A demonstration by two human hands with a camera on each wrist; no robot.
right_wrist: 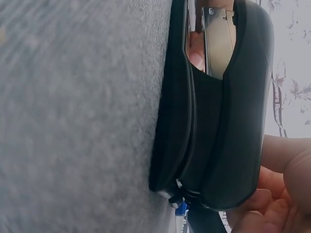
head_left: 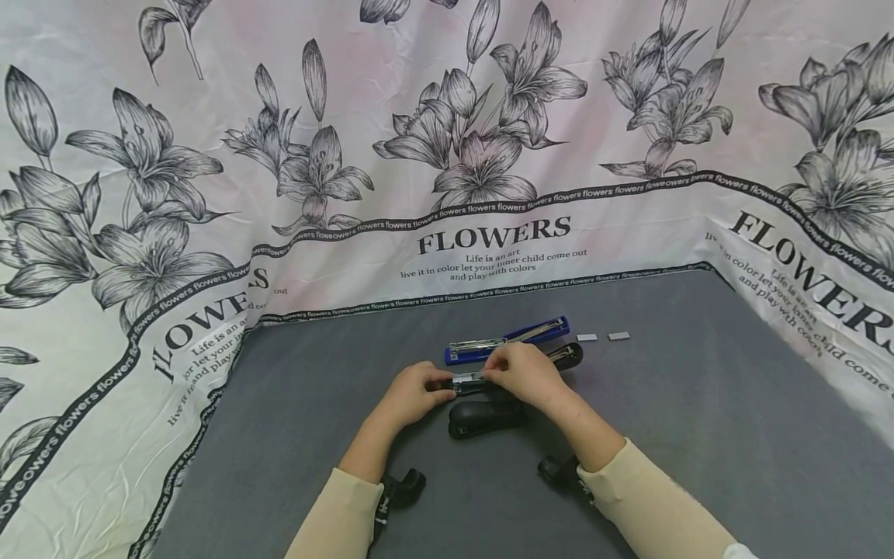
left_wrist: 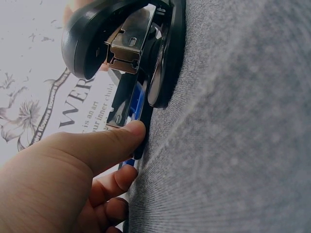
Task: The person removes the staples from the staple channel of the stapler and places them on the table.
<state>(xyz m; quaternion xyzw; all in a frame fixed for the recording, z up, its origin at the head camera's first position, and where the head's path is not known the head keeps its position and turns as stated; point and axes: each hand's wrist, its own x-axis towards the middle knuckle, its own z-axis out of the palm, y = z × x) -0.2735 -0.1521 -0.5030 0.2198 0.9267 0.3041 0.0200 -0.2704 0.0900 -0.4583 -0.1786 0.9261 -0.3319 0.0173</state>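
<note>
An opened black stapler [head_left: 569,355] lies between both hands in the head view, its metal magazine [head_left: 466,380] exposed. My left hand [head_left: 412,394] grips the magazine end between thumb and fingers; the left wrist view shows that thumb [left_wrist: 119,138] pressing on it. Above the magazine, my right hand [head_left: 528,378] pinches a small pale piece that looks like a strip of staples, mostly covered by the fingertips. A second black stapler [head_left: 485,418], folded together, lies nearer me. It blocks much of the right wrist view, where the right hand [right_wrist: 277,199] shows only partly.
Behind the opened black stapler lies an opened blue stapler [head_left: 545,331]. Two staple strips [head_left: 587,337] [head_left: 618,336] lie to its right on the grey tabletop [head_left: 698,404]. A flower-printed cloth [head_left: 489,256] borders the table at the back and sides.
</note>
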